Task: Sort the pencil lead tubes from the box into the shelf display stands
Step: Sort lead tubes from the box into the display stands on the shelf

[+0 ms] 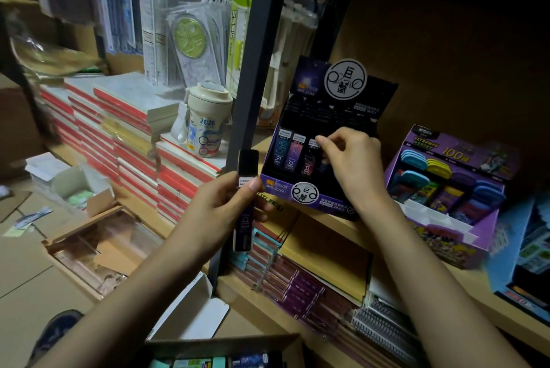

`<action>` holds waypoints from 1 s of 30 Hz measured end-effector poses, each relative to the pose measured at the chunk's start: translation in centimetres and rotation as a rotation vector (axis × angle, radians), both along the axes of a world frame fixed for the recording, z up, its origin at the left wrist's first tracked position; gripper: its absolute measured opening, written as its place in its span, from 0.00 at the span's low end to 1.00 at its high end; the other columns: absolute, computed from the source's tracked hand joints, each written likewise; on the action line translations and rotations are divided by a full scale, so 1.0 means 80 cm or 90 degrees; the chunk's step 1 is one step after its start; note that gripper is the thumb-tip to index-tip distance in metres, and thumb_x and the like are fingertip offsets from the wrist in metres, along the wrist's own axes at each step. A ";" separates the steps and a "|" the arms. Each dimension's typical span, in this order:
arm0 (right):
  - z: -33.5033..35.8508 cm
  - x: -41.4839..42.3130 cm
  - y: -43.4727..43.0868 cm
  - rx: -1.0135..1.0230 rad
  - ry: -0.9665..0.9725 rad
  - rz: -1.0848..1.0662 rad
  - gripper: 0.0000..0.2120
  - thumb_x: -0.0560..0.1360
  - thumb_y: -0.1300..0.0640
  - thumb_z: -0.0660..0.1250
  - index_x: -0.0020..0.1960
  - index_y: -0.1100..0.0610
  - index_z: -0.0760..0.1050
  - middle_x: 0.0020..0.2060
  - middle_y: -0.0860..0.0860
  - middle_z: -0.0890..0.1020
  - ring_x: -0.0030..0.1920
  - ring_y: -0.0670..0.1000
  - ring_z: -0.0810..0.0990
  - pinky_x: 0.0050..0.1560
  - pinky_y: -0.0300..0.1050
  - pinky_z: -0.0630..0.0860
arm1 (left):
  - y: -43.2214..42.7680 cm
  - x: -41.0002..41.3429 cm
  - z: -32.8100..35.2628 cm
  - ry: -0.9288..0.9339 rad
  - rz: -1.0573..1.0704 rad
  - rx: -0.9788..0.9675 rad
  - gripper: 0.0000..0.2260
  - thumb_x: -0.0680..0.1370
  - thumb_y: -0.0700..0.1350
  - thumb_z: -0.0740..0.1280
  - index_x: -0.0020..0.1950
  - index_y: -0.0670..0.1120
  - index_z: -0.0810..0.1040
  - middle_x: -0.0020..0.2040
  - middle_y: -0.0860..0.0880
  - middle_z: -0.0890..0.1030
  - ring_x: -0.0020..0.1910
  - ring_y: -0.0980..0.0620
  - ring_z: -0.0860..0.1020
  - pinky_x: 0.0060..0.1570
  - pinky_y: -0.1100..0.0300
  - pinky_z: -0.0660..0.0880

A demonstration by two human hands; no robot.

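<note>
One slim dark lead tube (244,226), white-labelled

We read a blue number starting "202" on the cream cup (205,129). The dark display stand (327,202) carries "MPR-2079A" on its front lip, and its round white sign (345,79) shows 巨蟹. The tubes (281,150) standing in it are labelled "2B/0.7". The lead tube (245,219) in the left hand (220,207) shows "CHENG", partly hidden. The purple box (440,248) bears a yellow "100".

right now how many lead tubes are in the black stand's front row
3: blue tube leftmost, purple tube beside it, dark tube by the right hand, which may hide more.
</note>
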State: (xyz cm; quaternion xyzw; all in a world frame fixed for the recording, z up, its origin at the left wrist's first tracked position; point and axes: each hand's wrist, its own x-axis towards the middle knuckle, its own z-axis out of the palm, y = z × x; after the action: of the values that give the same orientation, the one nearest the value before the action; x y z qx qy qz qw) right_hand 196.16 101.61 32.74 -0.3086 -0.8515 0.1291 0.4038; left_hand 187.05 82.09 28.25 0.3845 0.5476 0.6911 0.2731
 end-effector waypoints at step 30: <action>0.032 0.059 -0.008 -0.109 0.189 0.105 0.08 0.75 0.62 0.67 0.53 0.58 0.79 0.43 0.44 0.79 0.44 0.38 0.77 0.46 0.27 0.72 | 0.081 -0.027 -0.031 0.333 0.134 -0.125 0.29 0.72 0.47 0.71 0.70 0.51 0.64 0.67 0.49 0.72 0.64 0.54 0.72 0.62 0.53 0.73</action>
State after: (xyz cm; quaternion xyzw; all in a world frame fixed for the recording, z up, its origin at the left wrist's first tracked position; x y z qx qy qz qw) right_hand 200.89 100.93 35.28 -0.2486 -0.7908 0.2782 0.4851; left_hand 184.90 88.54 25.80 0.4626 0.7003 0.5369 0.0853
